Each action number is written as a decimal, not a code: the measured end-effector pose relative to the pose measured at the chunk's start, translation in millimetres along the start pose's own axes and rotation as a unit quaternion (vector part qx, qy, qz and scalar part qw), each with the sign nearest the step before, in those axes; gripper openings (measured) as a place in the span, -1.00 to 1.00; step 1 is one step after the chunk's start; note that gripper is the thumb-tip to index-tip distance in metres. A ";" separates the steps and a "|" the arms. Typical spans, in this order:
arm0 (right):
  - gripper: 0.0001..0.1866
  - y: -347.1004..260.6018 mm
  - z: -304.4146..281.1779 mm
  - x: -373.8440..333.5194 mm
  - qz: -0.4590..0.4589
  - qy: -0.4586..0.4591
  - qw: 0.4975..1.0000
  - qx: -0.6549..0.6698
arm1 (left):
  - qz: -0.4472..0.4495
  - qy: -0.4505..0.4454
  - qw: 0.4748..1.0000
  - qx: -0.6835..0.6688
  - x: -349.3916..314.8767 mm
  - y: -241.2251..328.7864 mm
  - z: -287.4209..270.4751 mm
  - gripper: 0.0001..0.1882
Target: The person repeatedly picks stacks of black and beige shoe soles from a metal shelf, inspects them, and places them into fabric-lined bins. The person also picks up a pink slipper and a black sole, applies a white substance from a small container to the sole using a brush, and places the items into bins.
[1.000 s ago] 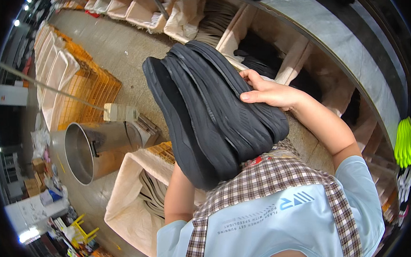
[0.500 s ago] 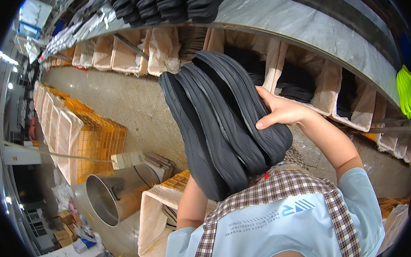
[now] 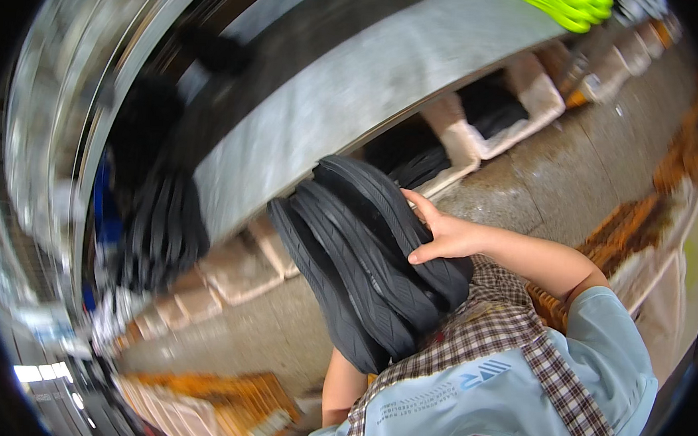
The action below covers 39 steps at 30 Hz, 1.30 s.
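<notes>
At the far left of the head view, blurred by motion, a dark hanging bundle of black rubber soles (image 3: pixel 161 222) shows beside a curved grey metal shelf edge (image 3: pixel 356 98), well apart from the fingers. Below that shelf runs a row of beige cloth bins (image 3: pixel 238 271), some holding more dark soles.

In the middle, a stack of long black ribbed rubber shoe soles (image 3: pixel 362 259) is carried against the person's chest, tilted, its upper end toward the shelf. The left hand is hidden under the stack; only the left forearm (image 3: pixel 342 389) shows below it, so whether those fingers are spread or curled cannot be told.

To the right, the right hand (image 3: pixel 444 236) lies flat on top of the stack, fingers (image 3: pixel 421 210) stretched out and slightly spread, pressing the soles down rather than pinching them.

The step in hand looks like carrying the stack along the shelving. The next move likely calls for keeping the top pressed so that no sole slides off while the stack is steered toward a bin or shelf.
</notes>
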State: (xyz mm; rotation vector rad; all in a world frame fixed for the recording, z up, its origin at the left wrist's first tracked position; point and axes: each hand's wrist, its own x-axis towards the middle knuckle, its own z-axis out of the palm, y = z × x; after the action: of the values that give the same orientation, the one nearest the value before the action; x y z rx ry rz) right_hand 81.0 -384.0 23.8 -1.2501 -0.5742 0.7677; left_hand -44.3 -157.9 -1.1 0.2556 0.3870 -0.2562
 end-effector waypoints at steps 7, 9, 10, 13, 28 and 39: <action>-0.08 54.2 -168.1 -115.5 0.010 0.306 0.872 0.382 | -0.115 0.045 0.986 0.108 162.7 -71.4 49.6 -0.52; -0.15 58.5 -195.7 -160.4 -0.044 0.364 0.819 0.442 | -0.087 0.086 0.950 0.288 198.4 -90.7 61.7 -0.47; -0.18 61.7 -204.6 -179.3 -0.087 0.378 0.800 0.458 | -0.072 0.114 0.905 0.404 215.1 -101.8 65.3 -0.40; -0.20 69.5 -217.7 -211.5 -0.105 0.412 0.779 0.461 | -0.070 0.088 0.856 0.505 268.4 -149.0 64.0 -0.10; -0.48 194.9 -385.7 -85.2 0.040 0.675 0.708 -0.204 | 0.181 -0.069 0.355 0.915 585.5 -261.7 62.5 -0.03; -0.47 376.1 -542.0 19.0 -0.214 0.400 0.203 0.867 | 0.082 -0.176 -0.076 0.978 782.8 -332.9 -85.6 0.09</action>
State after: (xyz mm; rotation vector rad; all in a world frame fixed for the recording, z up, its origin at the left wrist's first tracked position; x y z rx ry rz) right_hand 427.1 -654.1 -469.0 0.8866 0.8747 -0.1752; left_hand 529.9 -598.0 -456.7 -2.6613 0.9149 0.3470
